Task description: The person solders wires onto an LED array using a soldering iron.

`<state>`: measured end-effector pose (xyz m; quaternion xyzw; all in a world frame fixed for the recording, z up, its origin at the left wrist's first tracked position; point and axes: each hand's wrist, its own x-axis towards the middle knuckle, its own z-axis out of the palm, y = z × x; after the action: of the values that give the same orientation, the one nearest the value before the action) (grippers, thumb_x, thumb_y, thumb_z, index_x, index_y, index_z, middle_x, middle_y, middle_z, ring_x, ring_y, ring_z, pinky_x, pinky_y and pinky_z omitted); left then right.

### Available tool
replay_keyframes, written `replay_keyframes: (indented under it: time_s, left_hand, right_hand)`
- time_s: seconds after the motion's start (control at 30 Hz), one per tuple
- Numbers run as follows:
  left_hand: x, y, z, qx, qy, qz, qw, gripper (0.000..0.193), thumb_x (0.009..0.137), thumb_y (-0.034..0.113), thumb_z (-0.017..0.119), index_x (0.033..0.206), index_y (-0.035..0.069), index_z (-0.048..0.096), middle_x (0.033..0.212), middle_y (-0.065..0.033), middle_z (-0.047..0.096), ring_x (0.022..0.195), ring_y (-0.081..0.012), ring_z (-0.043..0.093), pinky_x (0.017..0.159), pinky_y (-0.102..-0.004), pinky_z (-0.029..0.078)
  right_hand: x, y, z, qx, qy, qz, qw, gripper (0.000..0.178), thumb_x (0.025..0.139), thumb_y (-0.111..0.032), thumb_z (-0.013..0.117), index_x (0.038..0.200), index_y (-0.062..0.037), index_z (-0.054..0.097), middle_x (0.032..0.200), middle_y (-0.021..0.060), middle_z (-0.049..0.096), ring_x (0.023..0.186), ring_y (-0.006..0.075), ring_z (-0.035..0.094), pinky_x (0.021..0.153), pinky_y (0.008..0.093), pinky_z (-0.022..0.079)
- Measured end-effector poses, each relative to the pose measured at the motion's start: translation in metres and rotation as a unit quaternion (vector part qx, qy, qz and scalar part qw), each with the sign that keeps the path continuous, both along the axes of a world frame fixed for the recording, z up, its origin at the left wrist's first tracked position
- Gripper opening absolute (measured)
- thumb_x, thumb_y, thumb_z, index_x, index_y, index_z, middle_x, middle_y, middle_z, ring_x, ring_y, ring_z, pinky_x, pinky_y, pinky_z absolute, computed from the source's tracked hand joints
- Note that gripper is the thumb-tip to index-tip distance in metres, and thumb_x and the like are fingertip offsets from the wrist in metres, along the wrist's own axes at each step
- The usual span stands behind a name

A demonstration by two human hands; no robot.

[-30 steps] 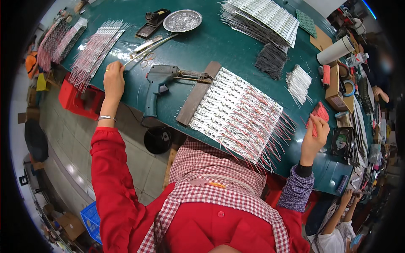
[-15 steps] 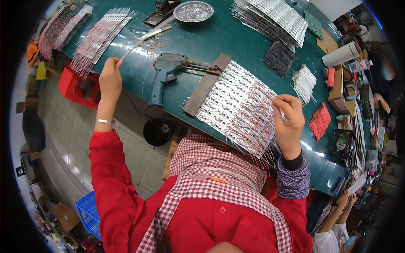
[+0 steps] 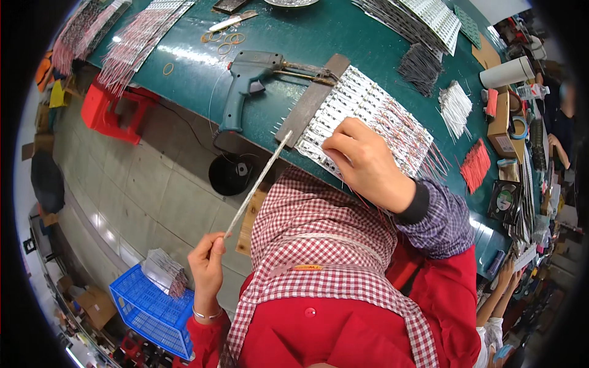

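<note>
My left hand (image 3: 207, 267), low and in front of the table edge, is closed on the end of a long thin whitish rod (image 3: 254, 187). The rod's far tip reaches the lower end of a grey-brown bar (image 3: 313, 101). Beside that bar lies a panel of small white circuit boards (image 3: 343, 101), with red and white wires on its right part. Over the panel's near edge is my right hand (image 3: 368, 162), its fingers curled and pinched; what they hold, if anything, is hidden. A teal soldering gun (image 3: 248, 73) lies left of the bar, its metal tip resting across it.
Behind the panel are black wires (image 3: 420, 64), white wires (image 3: 455, 110) and red wires (image 3: 475, 165) in bundles. Stacked wired boards (image 3: 144, 37) lie far left, near rubber bands (image 3: 230, 42) and a knife (image 3: 233, 22). A blue crate (image 3: 153, 313) stands at lower left.
My left hand has swung down from the far left toward my body, bringing the rod's tip to the bar. My right hand has moved left from the panel's right edge to its near edge.
</note>
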<state>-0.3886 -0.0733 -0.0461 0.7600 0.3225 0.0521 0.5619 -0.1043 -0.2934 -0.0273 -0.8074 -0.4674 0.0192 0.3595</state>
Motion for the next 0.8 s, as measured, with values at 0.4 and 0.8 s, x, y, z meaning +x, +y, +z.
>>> replay_keyframes:
  time_s: [0.4,0.8]
  left_hand:
    - [-0.005,-0.015,-0.013,0.087,0.001,-0.015,0.996,0.015,0.097,0.009,0.063,0.1,-0.003,0.072,0.07,-0.0016,0.057,0.063,-0.0082,0.047,0.055,-0.0257,0.036]
    - [0.001,-0.021,-0.014,0.147,-0.034,-0.029,0.988,0.012,0.095,0.006,0.065,0.1,-0.003,0.071,0.073,-0.0087,0.064,0.063,-0.011,0.053,0.057,-0.0273,0.041]
  right_hand:
    - [-0.02,0.025,-0.035,-0.059,-0.106,-0.089,0.989,0.008,0.082,-0.003,0.068,0.087,-0.002,0.062,0.085,0.0129,0.054,0.081,0.0319,0.058,0.068,0.0421,0.05]
    - [-0.02,0.03,-0.04,-0.066,-0.134,-0.124,0.981,0.011,0.08,-0.004,0.066,0.082,-0.0014,0.055,0.082,0.0121,0.051,0.08,0.0302,0.056,0.063,0.0412,0.05]
